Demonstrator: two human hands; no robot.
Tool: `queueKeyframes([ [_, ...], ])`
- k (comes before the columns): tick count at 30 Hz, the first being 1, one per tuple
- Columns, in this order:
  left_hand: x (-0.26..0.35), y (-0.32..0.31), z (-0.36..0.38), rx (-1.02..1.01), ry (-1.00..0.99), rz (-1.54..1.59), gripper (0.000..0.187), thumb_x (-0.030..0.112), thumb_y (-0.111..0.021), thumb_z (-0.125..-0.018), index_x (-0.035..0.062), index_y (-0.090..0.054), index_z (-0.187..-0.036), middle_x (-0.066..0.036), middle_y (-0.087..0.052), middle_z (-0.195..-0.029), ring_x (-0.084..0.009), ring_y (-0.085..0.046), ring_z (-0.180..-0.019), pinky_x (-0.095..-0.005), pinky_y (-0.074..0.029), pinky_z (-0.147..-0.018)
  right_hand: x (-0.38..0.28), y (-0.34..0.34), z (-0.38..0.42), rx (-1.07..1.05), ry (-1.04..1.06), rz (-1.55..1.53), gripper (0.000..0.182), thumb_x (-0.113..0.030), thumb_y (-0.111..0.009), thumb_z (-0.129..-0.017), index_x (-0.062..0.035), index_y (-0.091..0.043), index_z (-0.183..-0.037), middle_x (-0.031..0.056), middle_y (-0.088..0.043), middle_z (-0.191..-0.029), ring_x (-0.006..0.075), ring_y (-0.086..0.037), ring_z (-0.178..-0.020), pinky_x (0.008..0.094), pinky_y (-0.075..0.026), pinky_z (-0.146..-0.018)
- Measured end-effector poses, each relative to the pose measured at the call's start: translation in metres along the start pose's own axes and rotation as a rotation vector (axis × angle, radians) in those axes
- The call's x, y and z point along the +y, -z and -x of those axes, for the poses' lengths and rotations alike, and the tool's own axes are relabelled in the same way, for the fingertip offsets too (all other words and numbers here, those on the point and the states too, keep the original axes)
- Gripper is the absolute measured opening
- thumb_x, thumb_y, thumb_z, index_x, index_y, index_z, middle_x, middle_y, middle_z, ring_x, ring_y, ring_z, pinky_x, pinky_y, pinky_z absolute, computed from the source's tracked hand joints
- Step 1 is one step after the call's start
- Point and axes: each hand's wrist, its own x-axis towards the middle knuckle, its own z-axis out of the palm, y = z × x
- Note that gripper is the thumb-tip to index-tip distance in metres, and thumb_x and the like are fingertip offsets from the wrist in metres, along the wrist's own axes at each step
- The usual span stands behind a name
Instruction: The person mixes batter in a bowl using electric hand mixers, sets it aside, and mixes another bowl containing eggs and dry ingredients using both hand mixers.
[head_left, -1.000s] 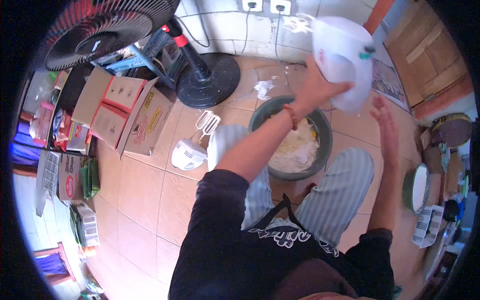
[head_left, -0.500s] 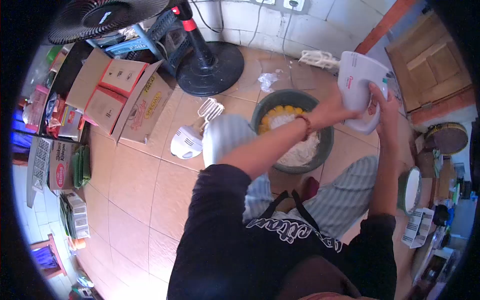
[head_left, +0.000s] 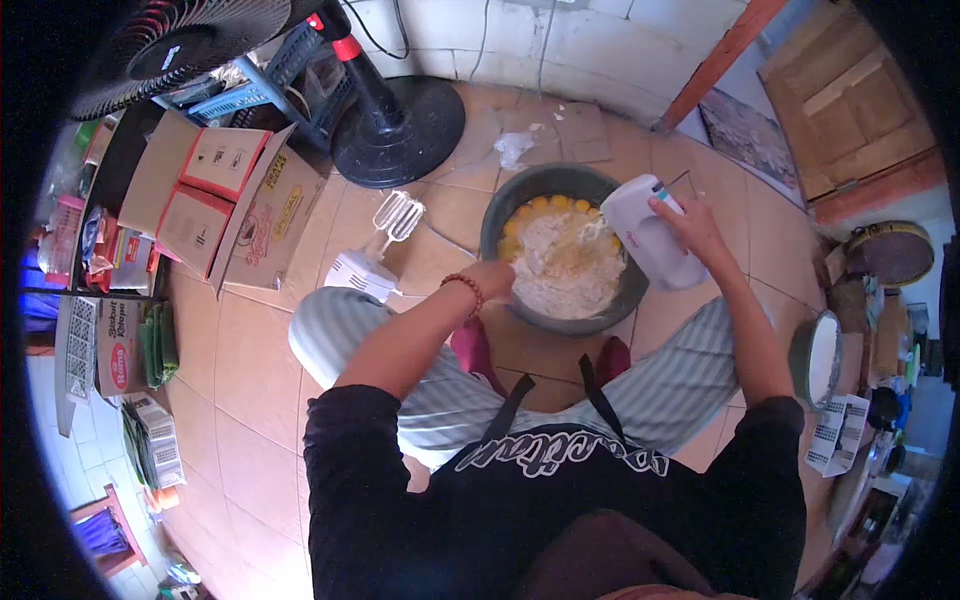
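A large dark green basin (head_left: 633, 300) stands on the floor between my legs. Egg yolks (head_left: 560, 203) line its far side, and a pale floury mixture (head_left: 565, 275) fills the rest. My right hand (head_left: 690, 228) is closed around the handle of a white hand mixer (head_left: 650, 240), tilted over the basin's right rim, its beaters down in the contents and partly hidden. At the basin's near left rim, my left hand (head_left: 492, 283) is closed on the edge, its fingertips hidden. Left of the basin a second white hand mixer (head_left: 360, 275) lies with its beaters coated.
A black stand fan (head_left: 398, 130) stands at the back left, beside an opened cardboard box (head_left: 262, 215). Clear plastic (head_left: 513, 149) lies behind the basin. To my right is a tub of white contents (head_left: 822, 360). A cord (head_left: 450, 238) runs across the floor.
The mixer has come down from the upper right, its beaters now in the basin. My left hand has left the mixer and moved left to the basin's rim.
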Motion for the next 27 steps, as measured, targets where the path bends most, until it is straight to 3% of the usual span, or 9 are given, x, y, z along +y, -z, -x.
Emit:
queueKeyframes([
  [4,-0.054,-0.028,-0.015,0.005,-0.069,-0.241,0.034,0.024,-0.062,-0.070,-0.0012,-0.065,-0.093,-0.021,-0.063,-0.096,-0.0330,-0.060,-0.094,-0.0413,-0.049,-0.081,-0.007,-0.021,0.000,-0.060,0.134,0.143,0.056,-0.056,-0.057,-0.078,-0.0003,-0.063,-0.076,0.0094,-0.056,-0.056,0.0149,-0.053,-0.041,0.0295,-0.040,-0.039],
  [7,-0.053,-0.028,-0.014,-0.010,0.137,-0.243,0.035,0.026,-0.059,-0.074,-0.0006,-0.064,-0.096,-0.021,-0.063,-0.097,-0.0339,-0.060,-0.095,-0.0419,-0.048,-0.082,0.008,-0.041,-0.016,-0.242,-0.023,0.291,0.061,-0.060,-0.050,-0.079,-0.0015,-0.065,-0.086,0.0198,-0.064,-0.080,0.0342,-0.062,-0.071,0.0442,-0.047,-0.066],
  [10,-0.050,-0.037,-0.016,0.123,0.269,-0.106,0.037,0.028,-0.056,-0.079,-0.0025,-0.063,-0.098,-0.022,-0.062,-0.100,-0.0346,-0.059,-0.097,-0.0418,-0.047,-0.085,0.022,-0.055,-0.015,-0.074,0.169,0.224,0.061,-0.058,-0.050,-0.080,0.0012,-0.062,-0.080,0.0165,-0.058,-0.061,0.0245,-0.058,-0.051,0.0368,-0.046,-0.053],
  [13,-0.108,-0.086,-0.057,0.206,0.115,-0.050,0.041,0.031,-0.053,-0.082,-0.0054,-0.061,-0.099,-0.025,-0.060,-0.102,-0.0354,-0.058,-0.099,-0.0412,-0.046,-0.087,0.033,-0.066,-0.023,-0.030,0.190,0.203,0.060,-0.058,-0.049,-0.081,0.0013,-0.061,-0.081,0.0180,-0.057,-0.060,0.0278,-0.058,-0.055,0.0396,-0.046,-0.057],
  [16,-0.071,-0.064,-0.038,0.140,0.195,0.052,0.041,0.030,-0.054,-0.082,-0.0067,-0.061,-0.098,-0.026,-0.059,-0.104,-0.0358,-0.057,-0.101,-0.0409,-0.045,-0.089,0.035,-0.069,-0.023,-0.063,0.196,0.215,0.060,-0.058,-0.050,-0.081,0.0007,-0.061,-0.080,0.0155,-0.057,-0.061,0.0247,-0.057,-0.052,0.0382,-0.045,-0.055],
  [19,-0.096,-0.082,-0.053,0.222,0.105,0.062,0.039,0.028,-0.057,-0.081,-0.0074,-0.062,-0.095,-0.027,-0.059,-0.103,-0.0367,-0.055,-0.102,-0.0414,-0.044,-0.090,0.022,-0.068,-0.016,-0.158,0.143,0.148,0.056,-0.056,-0.052,-0.081,-0.0006,-0.061,-0.078,0.0126,-0.057,-0.061,0.0203,-0.056,-0.049,0.0351,-0.045,-0.049],
  [22,-0.113,-0.093,-0.066,0.317,0.049,0.059,0.035,0.023,-0.058,-0.079,-0.0092,-0.061,-0.093,-0.026,-0.061,-0.098,-0.0348,-0.062,-0.090,-0.0395,-0.049,-0.082,0.013,-0.073,-0.014,-0.193,0.083,0.127,0.054,-0.055,-0.059,-0.077,-0.0011,-0.060,-0.079,0.0099,-0.056,-0.061,0.0165,-0.054,-0.047,0.0316,-0.044,-0.044],
  [25,-0.090,-0.074,-0.051,0.147,0.174,0.363,0.032,0.018,-0.057,-0.079,-0.0108,-0.060,-0.092,-0.023,-0.064,-0.090,-0.0311,-0.066,-0.073,-0.0371,-0.054,-0.068,-0.001,-0.075,-0.002,-0.255,0.154,0.111,0.053,-0.053,-0.064,-0.073,-0.0008,-0.059,-0.082,0.0096,-0.057,-0.062,0.0161,-0.054,-0.046,0.0306,-0.044,-0.042],
  [27,-0.083,-0.072,-0.045,0.225,0.141,0.419,0.030,0.015,-0.056,-0.078,-0.0115,-0.059,-0.091,-0.022,-0.064,-0.086,-0.0283,-0.066,-0.066,-0.0355,-0.054,-0.059,-0.009,-0.076,0.001,-0.281,0.147,0.103,0.055,-0.053,-0.066,-0.071,-0.0003,-0.058,-0.085,0.0098,-0.058,-0.063,0.0169,-0.055,-0.047,0.0309,-0.045,-0.043],
])
